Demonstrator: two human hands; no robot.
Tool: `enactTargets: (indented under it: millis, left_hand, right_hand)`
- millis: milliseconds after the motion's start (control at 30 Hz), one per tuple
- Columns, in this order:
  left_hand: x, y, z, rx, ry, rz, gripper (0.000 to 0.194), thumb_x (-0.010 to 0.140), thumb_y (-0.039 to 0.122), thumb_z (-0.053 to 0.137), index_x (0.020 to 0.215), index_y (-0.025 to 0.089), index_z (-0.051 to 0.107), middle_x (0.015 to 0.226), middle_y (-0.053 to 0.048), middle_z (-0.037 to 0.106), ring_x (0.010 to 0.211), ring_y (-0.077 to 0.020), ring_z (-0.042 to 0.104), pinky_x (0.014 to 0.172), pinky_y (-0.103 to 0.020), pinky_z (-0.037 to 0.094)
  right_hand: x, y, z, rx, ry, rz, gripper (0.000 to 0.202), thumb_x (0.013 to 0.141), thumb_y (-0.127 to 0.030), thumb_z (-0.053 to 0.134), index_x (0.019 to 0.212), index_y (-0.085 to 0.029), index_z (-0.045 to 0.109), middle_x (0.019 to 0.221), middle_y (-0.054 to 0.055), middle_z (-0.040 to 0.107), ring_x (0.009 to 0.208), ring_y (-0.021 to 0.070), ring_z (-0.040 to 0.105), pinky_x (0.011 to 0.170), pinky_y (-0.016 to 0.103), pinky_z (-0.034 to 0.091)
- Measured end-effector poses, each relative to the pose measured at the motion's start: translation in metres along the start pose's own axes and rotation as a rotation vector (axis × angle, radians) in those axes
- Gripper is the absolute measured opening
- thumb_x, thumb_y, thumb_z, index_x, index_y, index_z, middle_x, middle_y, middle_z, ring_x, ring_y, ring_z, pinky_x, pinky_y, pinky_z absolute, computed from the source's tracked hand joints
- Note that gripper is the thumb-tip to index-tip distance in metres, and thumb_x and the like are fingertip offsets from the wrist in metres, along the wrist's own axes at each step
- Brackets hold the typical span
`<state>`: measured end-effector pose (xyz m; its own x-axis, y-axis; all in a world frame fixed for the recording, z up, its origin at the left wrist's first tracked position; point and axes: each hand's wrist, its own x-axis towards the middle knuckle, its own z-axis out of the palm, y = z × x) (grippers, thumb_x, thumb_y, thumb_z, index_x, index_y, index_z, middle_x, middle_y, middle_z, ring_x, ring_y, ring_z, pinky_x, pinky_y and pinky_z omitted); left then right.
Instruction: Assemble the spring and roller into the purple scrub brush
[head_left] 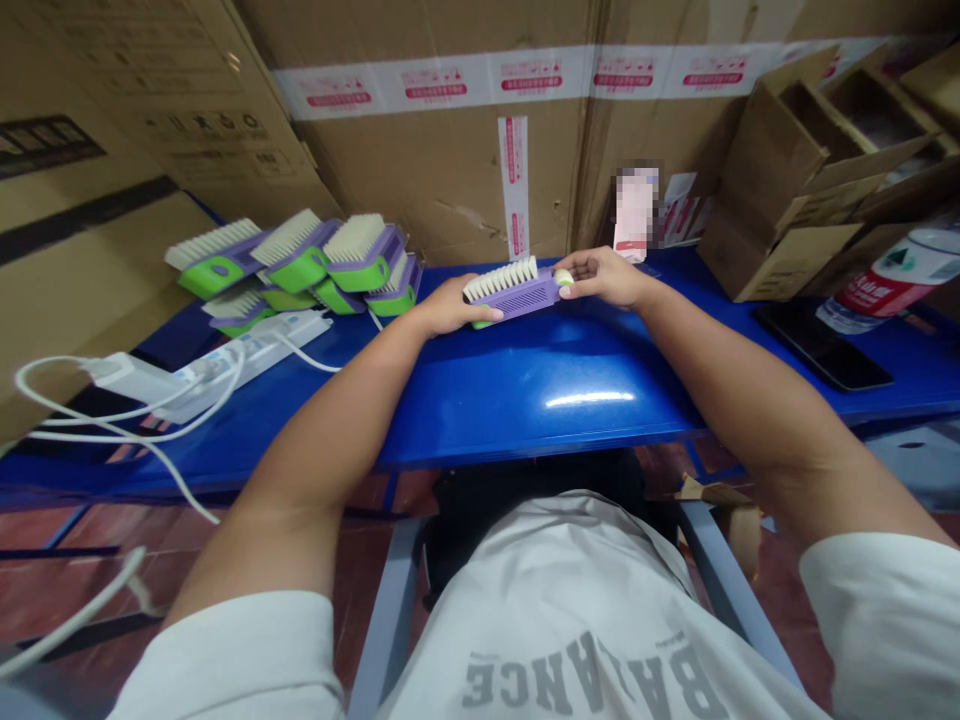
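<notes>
At a blue table [585, 400], a person holds a purple-and-green brush [521, 296], bristles up, between two hands: the left hand [450, 306] is clamped on one end, the right hand [609, 277] pinches a small round piece [563, 279] at the other. Glossy tabletop stretches from beneath the hands to the near edge, while taped cardboard [420, 160] rises close behind them. Stacked brushes [296, 262] and a power strip [255, 350] crowd the left hand's outer side; a phone [832, 350] and a bottle [885, 283] sit well to the right of the right hand, with an open carton [795, 200] beyond. "BALANCE" runs across the person's shirt [555, 590]. Red print on the tape [435, 85] and on the bottle's label [862, 290] is too small to read.
</notes>
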<state>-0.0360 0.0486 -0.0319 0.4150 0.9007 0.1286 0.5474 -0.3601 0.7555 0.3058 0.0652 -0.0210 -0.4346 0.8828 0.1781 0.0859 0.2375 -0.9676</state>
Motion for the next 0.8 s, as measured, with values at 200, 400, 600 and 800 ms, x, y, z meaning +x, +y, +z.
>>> enactTargets:
  millis: [200,400,600,800]
  left_hand:
    - [0.001,-0.0023,0.001,-0.028,-0.006,0.0,0.089,0.062,0.07,0.1,0.133,0.022,0.08,0.148,-0.014,0.087,0.146,-0.0454,0.078,0.13,-0.059,0.056]
    - [0.0001,0.0009,0.0019,-0.031,-0.02,0.014,0.095,0.061,0.073,0.1,0.135,0.019,0.079,0.149,-0.016,0.086,0.146,-0.0461,0.078,0.131,-0.059,0.055]
    - [-0.0012,0.0028,0.0001,0.019,-0.019,0.012,0.093,0.061,0.071,0.1,0.136,0.021,0.079,0.147,-0.014,0.087,0.143,-0.0441,0.079,0.128,-0.056,0.058]
    - [-0.0013,0.0015,-0.0006,0.034,-0.018,0.012,0.09,0.062,0.07,0.101,0.134,0.022,0.079,0.145,-0.012,0.087,0.141,-0.043,0.08,0.126,-0.056,0.06]
  right_hand:
    - [-0.001,-0.0057,0.0018,-0.013,0.012,0.014,0.062,0.047,-0.025,0.12,0.098,-0.019,0.087,0.094,0.004,0.089,0.093,0.022,0.084,0.103,0.039,0.072]
    - [-0.0015,-0.0073,0.003,-0.009,0.028,0.005,0.057,0.05,-0.021,0.117,0.096,-0.018,0.085,0.094,0.005,0.089,0.092,0.0217,0.083,0.102,0.039,0.071]
    - [-0.0021,-0.0085,0.0035,0.019,0.014,-0.006,0.061,0.045,-0.024,0.12,0.094,-0.019,0.084,0.089,0.003,0.087,0.088,0.0206,0.081,0.092,0.035,0.07]
    - [-0.0038,-0.0098,0.0054,0.03,0.033,-0.019,0.062,0.045,-0.021,0.12,0.094,-0.018,0.082,0.087,0.003,0.085,0.088,0.0214,0.081,0.09,0.036,0.069]
